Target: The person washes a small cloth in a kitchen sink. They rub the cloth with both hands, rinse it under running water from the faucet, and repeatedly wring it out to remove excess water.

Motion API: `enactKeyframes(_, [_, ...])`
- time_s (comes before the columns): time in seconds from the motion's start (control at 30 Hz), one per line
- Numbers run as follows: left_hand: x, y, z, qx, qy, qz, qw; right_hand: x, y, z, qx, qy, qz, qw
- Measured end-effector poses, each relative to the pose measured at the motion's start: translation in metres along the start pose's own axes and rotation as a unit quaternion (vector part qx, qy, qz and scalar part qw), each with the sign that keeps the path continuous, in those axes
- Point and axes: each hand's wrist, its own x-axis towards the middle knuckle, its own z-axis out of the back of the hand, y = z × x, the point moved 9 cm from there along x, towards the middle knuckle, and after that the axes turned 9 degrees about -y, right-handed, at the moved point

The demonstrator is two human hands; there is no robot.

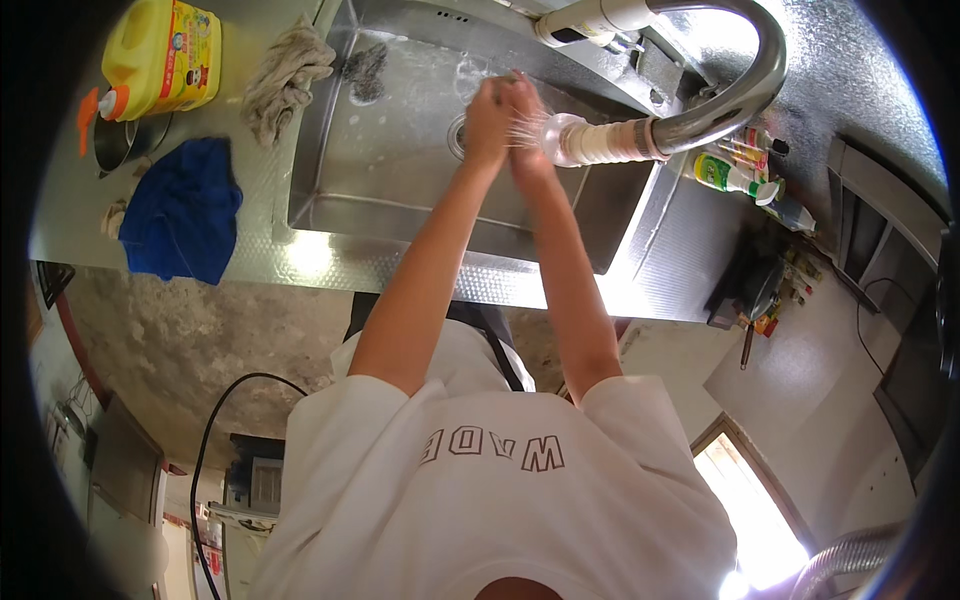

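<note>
Both hands meet over the steel sink basin (405, 165), where a fan of water from the faucet's spray head (564, 140) strikes them. On the left, my left hand (487, 124) presses against the other hand, its fingers partly curled near the fingertips. My right hand (527, 124) lies beside it, closest to the spray head, partly veiled by the streams. No object can be seen in either hand, and blur hides how the fingers are set. Just left of the hands is the round drain (457, 137). A grey scouring pad (366, 73) rests in the basin's upper left corner.
Left of the basin on the steel counter are a crumpled grey cloth (289, 79), a blue cloth (182, 210), a yellow jug (161, 60) and a metal bowl (112, 146). The curved faucet neck (761, 82) arches over the right side. Several bottles (724, 174) lie beyond it.
</note>
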Motion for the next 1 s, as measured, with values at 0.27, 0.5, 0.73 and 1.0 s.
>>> enactKeyframes(0.27, [0.003, -0.021, 0.033, -0.131, -0.109, 0.077, 0.982, -0.005, 0.027, -0.031, -0.080, -0.050, 0.043, 0.995])
enactKeyframes(0.5, [-0.013, 0.006, -0.014, -0.388, 0.048, 0.268, 0.880, 0.009, 0.009, 0.035, -0.126, 0.015, 0.104, 0.986])
enactKeyframes(0.73, [0.008, -0.002, 0.034, -0.172, -0.030, 0.007, 0.985, -0.014, 0.008, 0.047, -0.486, 0.021, 0.247, 0.838])
enactKeyframes(1.0, [0.016, -0.028, 0.075, -0.069, 0.010, 0.005, 0.998, -0.033, 0.048, 0.006, -0.128, -0.004, 0.157, 0.979])
